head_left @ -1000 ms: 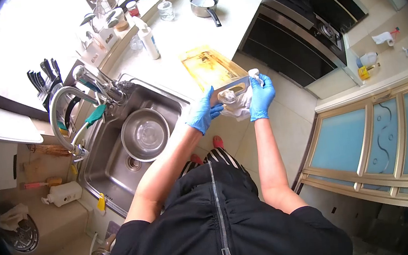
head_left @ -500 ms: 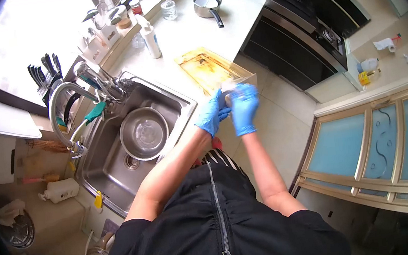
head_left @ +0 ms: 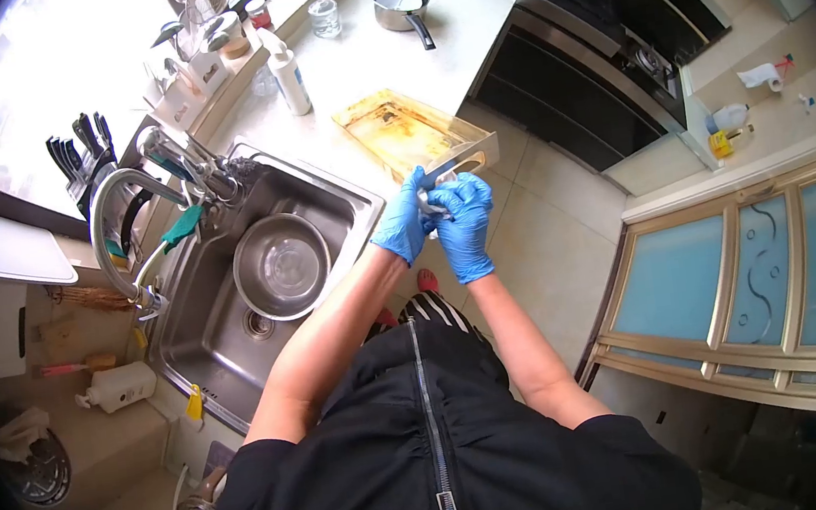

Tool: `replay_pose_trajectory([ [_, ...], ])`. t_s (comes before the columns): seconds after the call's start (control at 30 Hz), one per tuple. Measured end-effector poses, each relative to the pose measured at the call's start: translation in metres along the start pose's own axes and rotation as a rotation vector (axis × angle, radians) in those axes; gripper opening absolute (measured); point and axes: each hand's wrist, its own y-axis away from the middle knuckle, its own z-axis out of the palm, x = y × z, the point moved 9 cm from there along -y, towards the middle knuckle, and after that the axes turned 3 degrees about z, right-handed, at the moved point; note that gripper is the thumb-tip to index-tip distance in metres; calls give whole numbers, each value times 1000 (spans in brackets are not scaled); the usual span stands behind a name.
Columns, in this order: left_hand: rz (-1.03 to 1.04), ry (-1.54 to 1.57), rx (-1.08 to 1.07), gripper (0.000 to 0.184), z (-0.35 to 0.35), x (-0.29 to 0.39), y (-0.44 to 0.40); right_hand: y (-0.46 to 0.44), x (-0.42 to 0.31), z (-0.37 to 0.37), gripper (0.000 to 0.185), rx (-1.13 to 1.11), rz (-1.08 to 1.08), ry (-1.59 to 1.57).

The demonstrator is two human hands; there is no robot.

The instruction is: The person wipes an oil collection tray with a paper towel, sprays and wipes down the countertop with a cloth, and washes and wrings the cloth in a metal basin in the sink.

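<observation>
A stained yellowish tray with a raised clear front edge lies on the counter, at its front edge. My left hand, in a blue glove, is at the tray's near corner, its fingers bent against the tray front and the cloth. My right hand, also gloved in blue, is closed on a crumpled white cloth just below the oval opening in the tray front. The two hands are close together, and the cloth is mostly hidden between them.
Left of the hands is a steel sink holding a metal bowl, with a faucet above. A white pump bottle, a glass jar and a small pot stand behind. A knife block is at left.
My right hand has moved left and down, from the tray's right end to beside my left hand. The cloth, spread and hanging earlier, is now bunched up between the hands.
</observation>
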Motion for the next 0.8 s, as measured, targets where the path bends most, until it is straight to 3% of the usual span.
replay_pose_trajectory([
  [0.07,12,-38,16,33,2,-2,3,2,4,-7,16,28,-6,69],
  [0.13,-39,-43,169,35,-10,-8,2,12,30,2,20,-60,122,-14],
  [0.2,-88,-133,141,38,-28,-24,-9,22,51,-3,20,-62,191,-37],
  [0.27,73,-167,323,46,-45,-17,-10,42,102,-16,14,10,570,-213],
  [0.3,57,-192,313,50,-44,-12,-2,68,136,-13,14,23,884,-317],
  [0.33,-29,-265,257,55,-45,-13,3,82,144,-13,14,34,889,-308],
  [0.4,1,-199,229,55,-20,-3,26,118,150,14,24,127,1173,-890],
  [0.5,-178,-30,203,55,-30,-36,35,133,116,53,22,82,1246,-1083],
  [0.53,-79,84,52,50,-27,-41,28,132,103,61,22,36,1186,-1095],
  [0.6,-38,126,118,46,-70,-58,18,134,88,64,24,-234,1171,-844],
  [0.63,109,149,80,41,-76,-54,12,135,89,59,24,-242,1169,-850],
  [0.7,122,50,108,34,-100,-57,16,142,82,58,23,-559,1073,-726],
  [0.73,163,-7,133,33,-103,-55,20,138,87,42,23,-462,991,-558],
  [0.8,226,-65,142,32,-106,-50,28,131,87,13,22,-272,1101,-499],
])
